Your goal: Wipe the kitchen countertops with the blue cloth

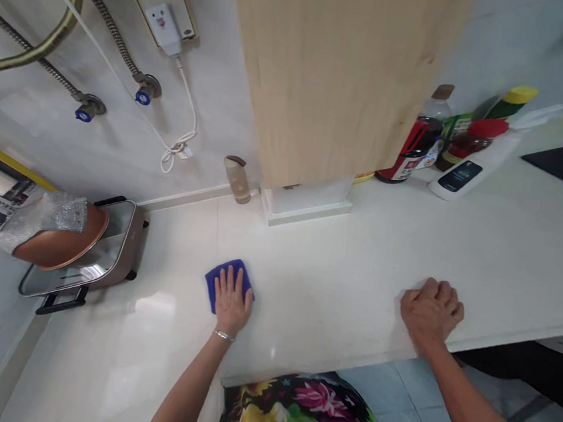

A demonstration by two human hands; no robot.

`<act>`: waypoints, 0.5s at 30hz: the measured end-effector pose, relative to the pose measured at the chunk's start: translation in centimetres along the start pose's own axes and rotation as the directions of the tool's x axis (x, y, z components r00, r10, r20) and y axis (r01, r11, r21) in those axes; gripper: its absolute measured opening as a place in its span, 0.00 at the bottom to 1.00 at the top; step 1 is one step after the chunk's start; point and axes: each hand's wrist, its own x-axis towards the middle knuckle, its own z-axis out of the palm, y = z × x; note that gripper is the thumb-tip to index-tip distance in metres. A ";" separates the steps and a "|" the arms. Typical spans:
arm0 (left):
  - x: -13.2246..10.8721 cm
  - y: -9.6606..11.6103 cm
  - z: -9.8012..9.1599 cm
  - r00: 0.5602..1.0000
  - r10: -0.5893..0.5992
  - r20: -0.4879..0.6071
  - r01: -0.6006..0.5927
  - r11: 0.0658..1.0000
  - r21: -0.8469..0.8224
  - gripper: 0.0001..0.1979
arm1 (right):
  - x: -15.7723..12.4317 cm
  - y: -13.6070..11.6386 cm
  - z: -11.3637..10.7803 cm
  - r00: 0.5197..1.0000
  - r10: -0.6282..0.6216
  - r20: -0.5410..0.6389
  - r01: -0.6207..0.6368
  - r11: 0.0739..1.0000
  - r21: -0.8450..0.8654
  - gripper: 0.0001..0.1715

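My left hand lies flat on a folded blue cloth, pressing it to the white countertop. Its fingers are stretched out and a little apart, and a bracelet circles the wrist. Farther right, near the front edge of the counter, my right hand rests as a fist with the fingers curled under. Nothing shows in that fist.
A wood-coloured panel comes down close to the counter. Beside it stand a dark sauce bottle, a white bottle and other bottles. At left sits an electric pan with a copper-coloured pot. A small tan holder leans at the wall.
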 end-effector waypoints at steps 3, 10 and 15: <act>-0.7 5.2 0.5 0.992 0.123 0.025 -0.121 0.991 -0.064 0.32 | 0.1 0.1 0.3 1.000 0.004 -0.030 -0.004 1.000 -0.012 0.30; -2.5 13.4 1.3 0.944 0.328 0.042 -0.312 0.926 -0.214 0.36 | 0.2 0.3 0.4 1.000 0.001 -0.020 -0.001 1.000 0.016 0.30; -4.4 13.1 0.1 0.933 0.353 0.074 -0.325 0.910 -0.256 0.36 | 0.0 1.0 0.3 0.999 -0.029 0.025 0.029 1.000 -0.003 0.28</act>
